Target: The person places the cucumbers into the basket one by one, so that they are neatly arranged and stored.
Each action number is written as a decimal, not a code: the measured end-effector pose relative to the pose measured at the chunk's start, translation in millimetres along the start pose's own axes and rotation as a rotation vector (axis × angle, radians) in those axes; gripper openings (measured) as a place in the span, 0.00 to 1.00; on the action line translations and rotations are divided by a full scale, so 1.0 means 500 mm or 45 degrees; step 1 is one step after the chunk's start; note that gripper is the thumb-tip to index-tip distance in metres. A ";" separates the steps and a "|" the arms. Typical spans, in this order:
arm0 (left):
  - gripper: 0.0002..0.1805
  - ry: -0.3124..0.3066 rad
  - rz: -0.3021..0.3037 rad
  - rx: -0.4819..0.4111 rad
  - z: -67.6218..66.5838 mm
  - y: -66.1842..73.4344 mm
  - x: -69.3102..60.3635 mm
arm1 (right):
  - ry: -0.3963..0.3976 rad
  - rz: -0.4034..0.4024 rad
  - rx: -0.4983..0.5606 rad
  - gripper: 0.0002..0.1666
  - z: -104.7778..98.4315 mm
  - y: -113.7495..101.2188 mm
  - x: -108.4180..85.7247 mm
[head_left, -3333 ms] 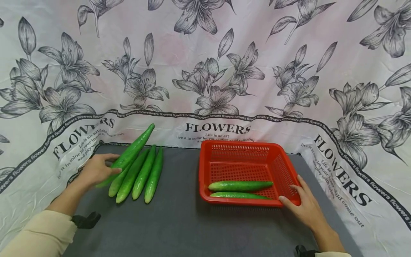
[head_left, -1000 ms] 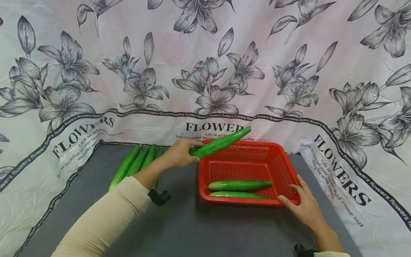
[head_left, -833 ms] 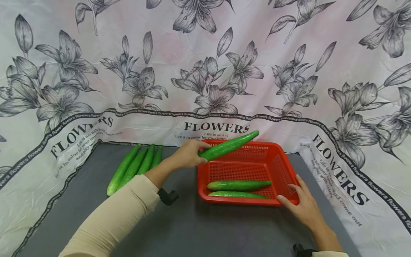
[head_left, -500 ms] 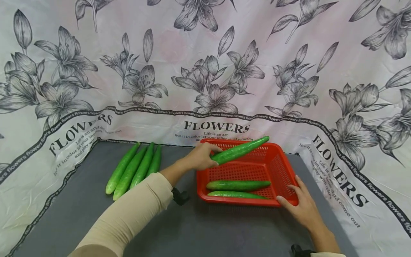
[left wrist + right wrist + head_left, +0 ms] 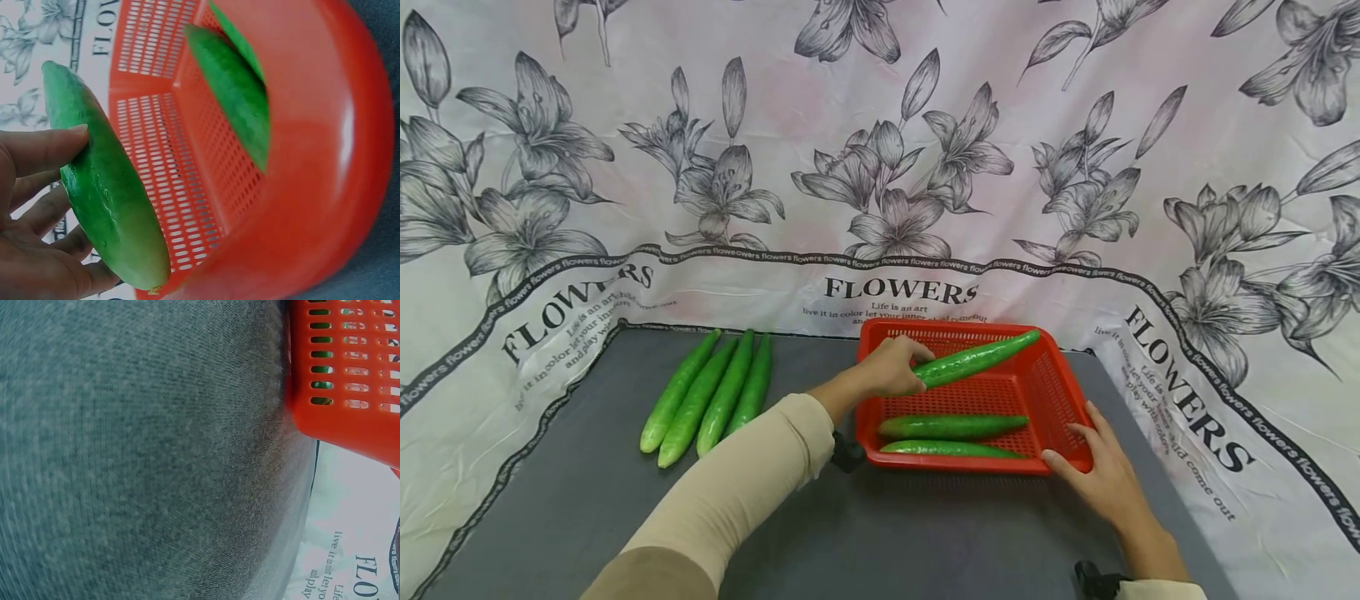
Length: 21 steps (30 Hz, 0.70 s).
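My left hand grips a long green cucumber by one end, holding it tilted over the back part of the red basket. In the left wrist view the thumb lies on one side of that cucumber and the fingers on the other. Two more cucumbers, the rear one and the front one, lie side by side along the basket's front wall. At the front right corner, my right hand holds the basket rim, thumb on the front edge. The right wrist view shows only the basket's slotted wall, no hand.
Several cucumbers lie side by side on the left of the grey table, partly behind the left sleeve. A flower-printed cloth hangs behind and along both sides of the table.
My left hand has picked a cucumber from the left group and carried it right, then lowered it over the basket. My right hand has stayed on the rim. The view has shifted slightly.
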<state>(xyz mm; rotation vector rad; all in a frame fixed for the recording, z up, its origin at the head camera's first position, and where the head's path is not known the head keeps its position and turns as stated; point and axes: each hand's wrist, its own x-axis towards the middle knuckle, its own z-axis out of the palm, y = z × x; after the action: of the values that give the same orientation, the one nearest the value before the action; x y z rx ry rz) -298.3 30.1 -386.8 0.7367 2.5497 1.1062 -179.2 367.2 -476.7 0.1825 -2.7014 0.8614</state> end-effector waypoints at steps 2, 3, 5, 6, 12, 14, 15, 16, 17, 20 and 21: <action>0.24 0.002 -0.012 0.005 0.004 -0.003 0.004 | -0.002 0.001 0.006 0.34 -0.001 -0.003 0.001; 0.24 0.002 -0.020 0.008 0.006 -0.005 0.006 | -0.004 0.000 0.007 0.34 -0.001 -0.004 0.001; 0.25 -0.002 -0.037 0.003 0.011 -0.007 0.011 | -0.005 -0.001 0.007 0.35 -0.002 -0.005 0.001; 0.25 -0.004 -0.044 -0.001 0.013 -0.009 0.013 | -0.006 -0.001 0.009 0.35 -0.002 -0.005 0.001; 0.26 -0.016 -0.103 -0.005 0.029 -0.009 0.032 | -0.006 0.007 0.007 0.35 -0.002 -0.006 -0.001; 0.26 -0.013 -0.124 -0.009 0.034 -0.007 0.039 | -0.005 0.004 0.009 0.35 -0.002 -0.005 -0.001; 0.26 -0.012 -0.132 -0.001 0.036 -0.006 0.042 | -0.005 0.004 0.011 0.35 -0.001 -0.004 -0.002; 0.27 -0.012 -0.141 0.004 0.038 -0.006 0.044 | -0.005 0.002 0.015 0.35 -0.001 -0.004 -0.002; 0.27 -0.011 -0.150 0.004 0.040 -0.006 0.047 | -0.005 0.001 0.018 0.35 -0.001 -0.003 -0.002; 0.26 -0.013 -0.170 0.022 0.044 -0.004 0.054 | -0.003 -0.005 0.018 0.35 0.000 -0.001 -0.002; 0.26 -0.017 -0.175 0.022 0.044 -0.003 0.056 | -0.002 -0.004 0.018 0.35 -0.001 -0.001 -0.002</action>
<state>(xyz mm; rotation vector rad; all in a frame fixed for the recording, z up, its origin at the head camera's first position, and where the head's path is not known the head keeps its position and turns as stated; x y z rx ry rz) -312.8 57.8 -404.1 0.5614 2.5584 1.0324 -178.1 367.1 -476.5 0.1910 -2.6963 0.8797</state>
